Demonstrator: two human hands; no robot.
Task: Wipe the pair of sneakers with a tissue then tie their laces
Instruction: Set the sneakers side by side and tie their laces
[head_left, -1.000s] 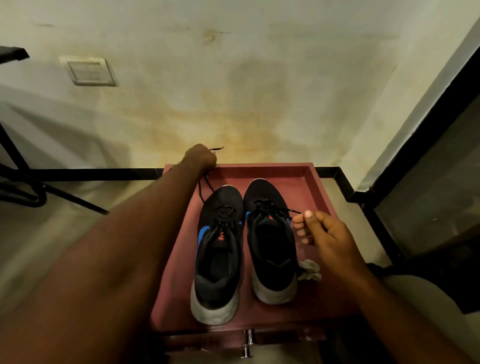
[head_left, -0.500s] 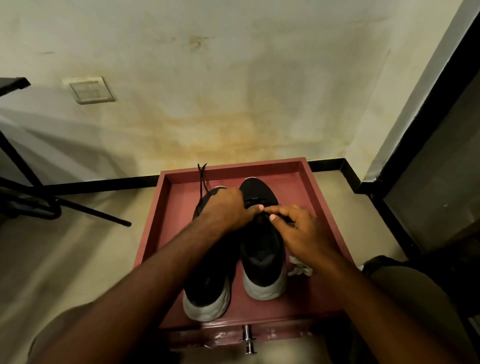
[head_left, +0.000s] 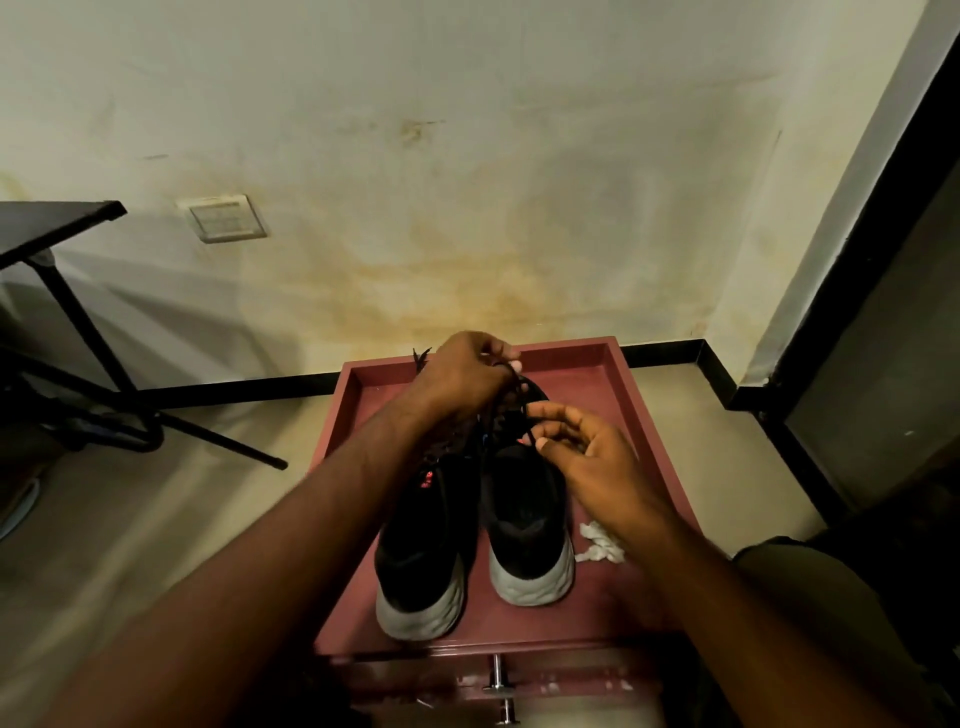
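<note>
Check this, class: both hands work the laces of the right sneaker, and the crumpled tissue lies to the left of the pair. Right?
Not quite. The head view shows the tissue to the right of the pair, beside the right sneaker. The left hand and right hand do hold its laces.

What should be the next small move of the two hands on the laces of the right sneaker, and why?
Probably pull the two lace ends apart to tighten the first crossing. The left hand pinches one black lace up near the toe of the right sneaker, and the right hand pinches the other end lower down. No finished bow shows. The crumpled tissue lies put aside on the red tray.
</note>
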